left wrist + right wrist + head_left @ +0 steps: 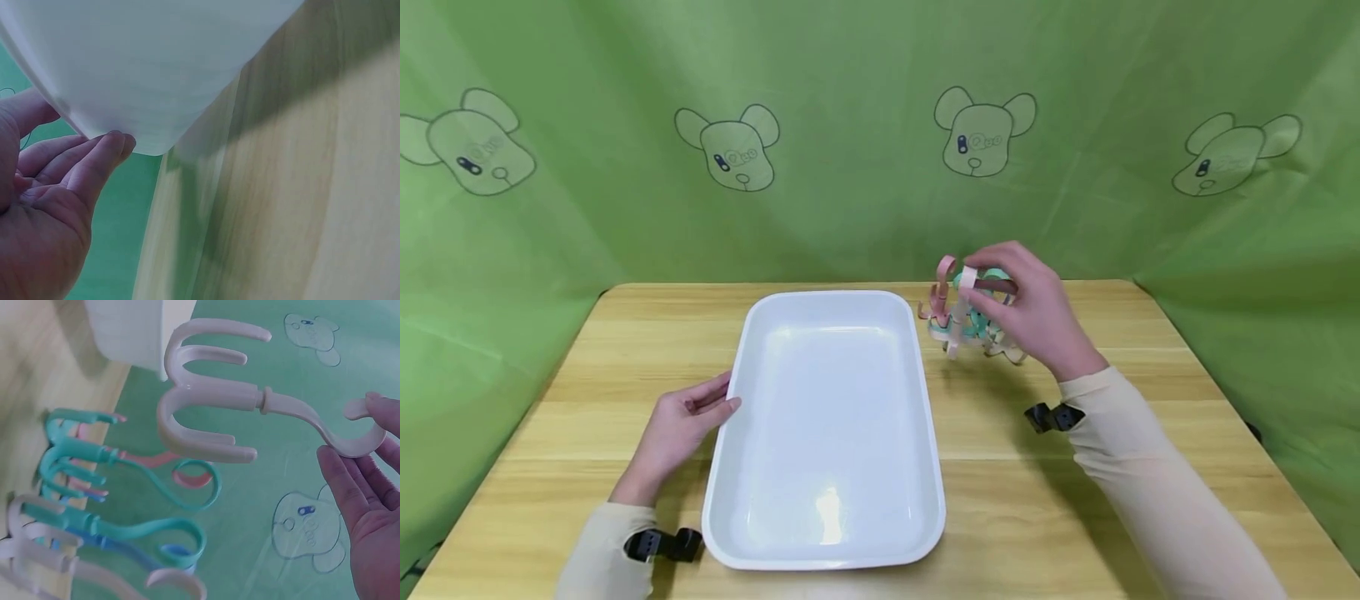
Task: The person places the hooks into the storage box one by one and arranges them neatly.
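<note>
Your left hand (679,423) pinches the tray (835,417), your right hand (1036,312) a raised pale hook (215,393), while other hooks (80,450) remain on the desk (1000,508).

Plast. hook (215,392) (smth), glossy tray (823,400)

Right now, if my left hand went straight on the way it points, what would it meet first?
Your left hand would likely press into the white rectangular plastic tray first; it grips that tray's left side and points across.
</note>
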The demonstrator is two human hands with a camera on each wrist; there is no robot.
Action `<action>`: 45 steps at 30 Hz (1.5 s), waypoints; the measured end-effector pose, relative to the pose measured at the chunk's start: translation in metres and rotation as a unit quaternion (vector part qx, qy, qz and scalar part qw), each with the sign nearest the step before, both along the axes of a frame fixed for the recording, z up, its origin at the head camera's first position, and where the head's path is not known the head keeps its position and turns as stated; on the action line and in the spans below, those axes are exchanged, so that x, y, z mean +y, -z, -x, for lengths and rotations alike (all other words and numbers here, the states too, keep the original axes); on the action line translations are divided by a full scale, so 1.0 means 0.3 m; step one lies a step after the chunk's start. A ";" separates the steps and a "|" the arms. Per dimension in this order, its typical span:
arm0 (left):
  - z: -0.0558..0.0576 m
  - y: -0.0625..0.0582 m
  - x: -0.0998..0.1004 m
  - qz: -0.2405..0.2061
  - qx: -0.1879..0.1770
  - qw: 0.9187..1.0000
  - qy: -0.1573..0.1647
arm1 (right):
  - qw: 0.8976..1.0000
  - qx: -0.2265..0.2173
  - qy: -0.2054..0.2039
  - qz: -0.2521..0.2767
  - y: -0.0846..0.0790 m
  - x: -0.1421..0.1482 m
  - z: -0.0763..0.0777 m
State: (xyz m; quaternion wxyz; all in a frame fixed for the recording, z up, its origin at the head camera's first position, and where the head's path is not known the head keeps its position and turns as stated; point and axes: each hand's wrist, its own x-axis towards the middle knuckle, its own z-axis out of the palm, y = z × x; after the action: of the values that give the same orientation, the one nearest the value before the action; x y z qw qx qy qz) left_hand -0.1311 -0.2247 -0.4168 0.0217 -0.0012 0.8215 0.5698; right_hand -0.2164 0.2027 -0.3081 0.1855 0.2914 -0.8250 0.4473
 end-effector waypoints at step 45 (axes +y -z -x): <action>0.001 0.009 -0.002 0.004 0.001 1.000 0.006 | 0.976 -0.087 -0.131 -0.148 0.046 -0.517 0.166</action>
State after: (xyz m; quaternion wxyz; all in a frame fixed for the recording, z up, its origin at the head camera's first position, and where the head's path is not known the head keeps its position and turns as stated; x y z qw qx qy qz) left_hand -0.1315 -0.2252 -0.4196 0.0244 0.0047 0.8238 0.5664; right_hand -0.2663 0.0478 -0.3219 0.0076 0.3817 -0.8496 0.3640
